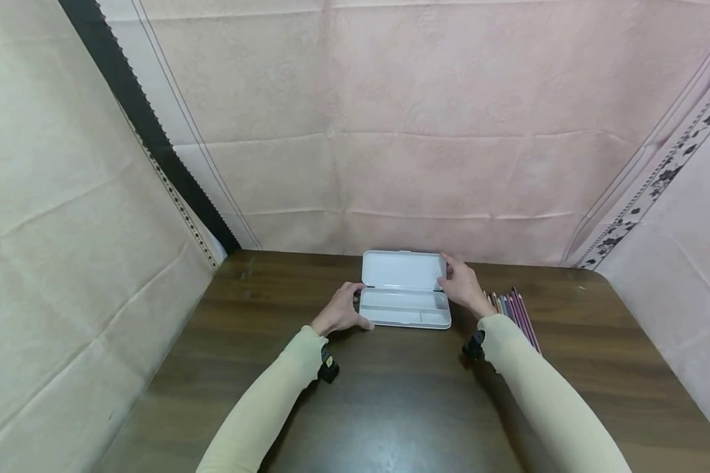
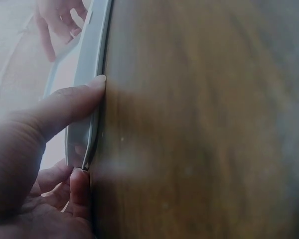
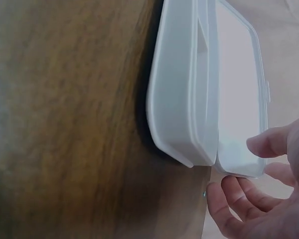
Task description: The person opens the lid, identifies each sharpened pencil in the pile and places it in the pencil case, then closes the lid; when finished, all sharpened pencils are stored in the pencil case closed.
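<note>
A white pencil case (image 1: 405, 317) lies opened out on the table, its lid (image 1: 401, 269) swung back toward the wall. Thin dividers split its bottom part into compartments, and no contents show in them. My left hand (image 1: 341, 309) grips the bottom part at its left end; in the left wrist view the thumb presses the front wall while fingers curl round the corner. On the other side, my right hand (image 1: 461, 284) holds the lid by its right edge, the thumb (image 3: 269, 142) over the inner face and fingers at the rim.
Several colored pencils (image 1: 523, 318) lie in a bundle to the right, partly hidden by my right wrist and sleeve. The brown wooden table (image 1: 384, 407) ends just behind the case, where pale cloth (image 1: 426, 151) hangs. More cloth hangs on both sides.
</note>
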Demonstrator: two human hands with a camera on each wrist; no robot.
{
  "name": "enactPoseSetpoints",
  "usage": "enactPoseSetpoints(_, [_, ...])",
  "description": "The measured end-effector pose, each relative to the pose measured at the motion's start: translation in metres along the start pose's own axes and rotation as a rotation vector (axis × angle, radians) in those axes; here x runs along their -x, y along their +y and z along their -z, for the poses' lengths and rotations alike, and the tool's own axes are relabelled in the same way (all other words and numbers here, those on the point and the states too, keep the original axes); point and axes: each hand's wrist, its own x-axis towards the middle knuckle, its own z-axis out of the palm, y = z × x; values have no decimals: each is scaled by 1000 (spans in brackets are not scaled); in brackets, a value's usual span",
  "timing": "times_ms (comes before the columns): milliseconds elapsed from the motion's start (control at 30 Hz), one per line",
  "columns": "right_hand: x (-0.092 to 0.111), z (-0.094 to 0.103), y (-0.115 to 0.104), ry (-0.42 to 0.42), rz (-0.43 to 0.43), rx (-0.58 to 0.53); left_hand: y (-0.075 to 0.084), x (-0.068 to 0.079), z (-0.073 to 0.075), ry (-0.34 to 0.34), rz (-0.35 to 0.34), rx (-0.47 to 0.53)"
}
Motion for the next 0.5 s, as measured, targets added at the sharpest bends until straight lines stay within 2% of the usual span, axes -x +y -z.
enactPoseSetpoints(100, [4, 1, -1, 5, -8, -24, 2, -1, 0, -4, -5, -13])
enactPoseSetpoints(300, [14, 5, -4, 64, 73, -13, 2, -3, 1, -8, -33, -10])
enactPoseSetpoints(500, [28, 8, -4, 129, 119, -13, 2, -1, 1, -9, -24, -23])
